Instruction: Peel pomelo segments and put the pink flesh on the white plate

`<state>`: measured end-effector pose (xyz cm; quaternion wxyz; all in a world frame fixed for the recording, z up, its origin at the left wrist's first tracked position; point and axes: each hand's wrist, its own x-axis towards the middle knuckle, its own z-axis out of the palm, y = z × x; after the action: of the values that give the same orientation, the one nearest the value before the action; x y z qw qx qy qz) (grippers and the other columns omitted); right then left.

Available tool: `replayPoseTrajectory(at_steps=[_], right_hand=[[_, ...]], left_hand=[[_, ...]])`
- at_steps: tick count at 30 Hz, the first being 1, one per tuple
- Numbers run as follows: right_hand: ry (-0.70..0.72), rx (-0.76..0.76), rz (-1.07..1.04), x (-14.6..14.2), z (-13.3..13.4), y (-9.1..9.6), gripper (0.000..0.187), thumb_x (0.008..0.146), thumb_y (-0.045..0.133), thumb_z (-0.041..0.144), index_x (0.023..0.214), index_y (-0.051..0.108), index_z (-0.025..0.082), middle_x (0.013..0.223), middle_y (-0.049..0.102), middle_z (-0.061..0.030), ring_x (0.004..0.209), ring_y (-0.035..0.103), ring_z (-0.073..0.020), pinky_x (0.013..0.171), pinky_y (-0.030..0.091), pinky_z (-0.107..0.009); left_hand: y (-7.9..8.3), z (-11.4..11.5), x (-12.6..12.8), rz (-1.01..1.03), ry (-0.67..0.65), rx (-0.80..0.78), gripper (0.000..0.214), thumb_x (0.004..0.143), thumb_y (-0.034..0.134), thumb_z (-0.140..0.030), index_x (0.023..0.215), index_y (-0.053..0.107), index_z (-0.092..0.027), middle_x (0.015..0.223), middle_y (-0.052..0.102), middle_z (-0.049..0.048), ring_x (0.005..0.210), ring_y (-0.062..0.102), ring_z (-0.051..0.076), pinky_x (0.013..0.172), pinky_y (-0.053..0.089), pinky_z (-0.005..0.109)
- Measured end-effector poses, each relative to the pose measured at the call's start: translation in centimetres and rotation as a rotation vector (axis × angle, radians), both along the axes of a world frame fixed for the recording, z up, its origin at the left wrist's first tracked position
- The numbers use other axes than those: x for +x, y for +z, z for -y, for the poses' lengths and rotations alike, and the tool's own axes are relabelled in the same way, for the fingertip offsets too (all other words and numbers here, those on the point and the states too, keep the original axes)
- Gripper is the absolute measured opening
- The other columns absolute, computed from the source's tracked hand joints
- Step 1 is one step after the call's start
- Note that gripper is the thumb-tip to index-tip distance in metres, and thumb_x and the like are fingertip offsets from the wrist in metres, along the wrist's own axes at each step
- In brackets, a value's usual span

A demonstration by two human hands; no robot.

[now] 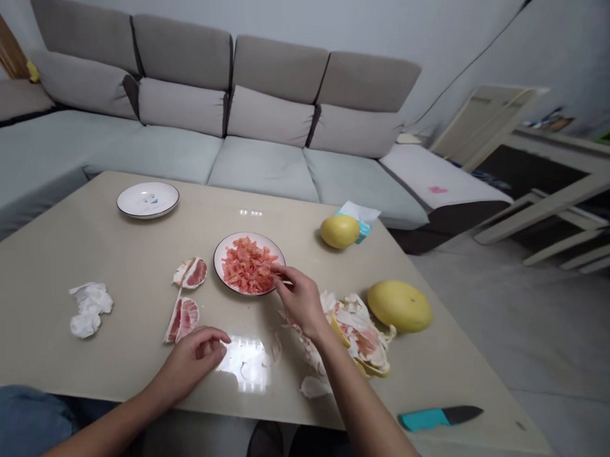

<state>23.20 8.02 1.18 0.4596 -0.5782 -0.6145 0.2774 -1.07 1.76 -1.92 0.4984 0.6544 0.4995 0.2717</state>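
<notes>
My right hand point(301, 298) reaches over the right rim of a white plate point(220, 261) with a dark edge. Its thumb and index finger come together on a piece at the side of the heaped pink pomelo flesh point(249, 267). Lower and to the left, my left hand point(197, 355) hovers over the table with its fingers curved and the thumb apart, holding nothing. Just beyond it lie pomelo segments, one pair point(183, 317) close to the fingers and another point(192, 272) farther back. A pile of peel and pith point(358, 330) sits beside my right forearm, which partly covers it.
A whole yellow pomelo point(400, 306) rests right of the peel; another yellow fruit point(340, 231) lies against a tissue pack point(363, 221). A teal-handled knife point(442, 417) lies near the front right edge. Crumpled tissue point(91, 308) and a second plate point(148, 200) are left. A sofa point(263, 163) stands behind.
</notes>
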Motion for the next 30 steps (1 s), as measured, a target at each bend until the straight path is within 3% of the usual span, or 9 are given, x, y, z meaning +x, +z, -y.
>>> replayPoseTrajectory(at_steps=[3,6,10,14,16,19,23,26,30], right_hand=[[0.021,0.024,0.009,0.3,-2.1,-0.7,0.029,0.083,0.055,0.021,0.108,0.070,0.022,0.112,0.071,-0.0066,0.104,0.064,-0.0226,0.095,0.048,-0.038],[0.005,0.020,0.003,1.0,-1.8,-0.9,0.033,0.085,0.049,0.020,0.112,0.068,0.022,0.114,0.070,-0.0068,0.105,0.065,-0.0216,0.095,0.049,-0.037],[-0.030,-0.018,0.025,2.3,1.5,-0.5,0.031,0.084,0.050,0.021,0.108,0.070,0.020,0.111,0.071,-0.0081,0.103,0.065,-0.0231,0.094,0.050,-0.039],[-0.019,-0.075,0.044,2.3,5.9,-0.2,0.024,0.084,0.054,0.022,0.100,0.072,0.021,0.104,0.073,-0.0077,0.096,0.067,-0.0231,0.085,0.052,-0.036],[-0.001,-0.108,0.060,1.9,7.6,-0.3,0.020,0.084,0.056,0.023,0.093,0.073,0.021,0.095,0.074,-0.0069,0.088,0.067,-0.0225,0.078,0.053,-0.034],[0.034,-0.174,0.096,1.3,9.1,-0.7,0.019,0.087,0.055,0.025,0.083,0.073,0.020,0.082,0.072,-0.0053,0.076,0.066,-0.0206,0.070,0.050,-0.031],[0.050,-0.203,-0.008,0.8,9.8,-1.1,0.016,0.086,0.056,0.022,0.086,0.071,0.019,0.084,0.072,-0.0050,0.075,0.065,-0.0191,0.069,0.049,-0.028],[0.061,-0.204,-0.104,0.2,10.3,-0.8,0.017,0.085,0.057,0.020,0.094,0.071,0.020,0.089,0.072,-0.0049,0.078,0.066,-0.0181,0.069,0.050,-0.026],[0.090,-0.191,-0.149,-1.3,11.2,-0.1,0.012,0.082,0.062,0.022,0.086,0.073,0.020,0.080,0.071,-0.0035,0.069,0.063,-0.0157,0.061,0.047,-0.023]], left_hand=[[-0.1,-0.1,0.1,-0.009,0.015,-0.056,0.018,0.080,0.059,-0.034,0.079,0.066,-0.017,0.065,0.053,-0.0017,0.061,0.045,0.015,0.056,0.033,0.023],[0.0,-0.2,0.0,-0.023,0.022,-0.073,0.024,0.079,0.060,-0.037,0.067,0.063,-0.016,0.064,0.054,-0.0008,0.061,0.045,0.015,0.057,0.034,0.024],[-0.4,-0.1,0.2,0.079,0.059,-0.146,0.027,0.079,0.061,-0.042,0.086,0.069,-0.017,0.070,0.057,0.0006,0.066,0.049,0.016,0.060,0.037,0.024],[-0.5,0.0,1.4,0.309,0.122,-0.400,0.042,0.080,0.055,-0.057,0.088,0.065,-0.017,0.063,0.047,-0.0027,0.058,0.048,0.014,0.047,0.036,0.022],[0.0,0.1,2.5,0.450,0.139,-0.515,0.037,0.081,0.059,-0.052,0.090,0.062,-0.016,0.070,0.052,-0.0006,0.067,0.055,0.015,0.055,0.045,0.023],[1.5,0.2,4.3,0.611,0.109,-0.635,0.025,0.079,0.069,-0.030,0.099,0.060,-0.018,0.086,0.061,0.0031,0.090,0.063,0.018,0.082,0.050,0.029],[2.9,0.6,5.9,0.743,0.077,-0.681,0.026,0.079,0.071,-0.021,0.102,0.059,-0.018,0.098,0.064,0.0059,0.101,0.064,0.019,0.098,0.045,0.033],[3.4,1.2,6.0,0.750,0.066,-0.676,0.029,0.081,0.071,-0.021,0.106,0.057,-0.021,0.100,0.064,0.0050,0.098,0.064,0.019,0.091,0.050,0.037],[3.1,1.9,5.2,0.686,0.070,-0.570,0.025,0.080,0.072,-0.023,0.101,0.060,-0.021,0.097,0.065,0.0039,0.094,0.064,0.018,0.086,0.051,0.034]])
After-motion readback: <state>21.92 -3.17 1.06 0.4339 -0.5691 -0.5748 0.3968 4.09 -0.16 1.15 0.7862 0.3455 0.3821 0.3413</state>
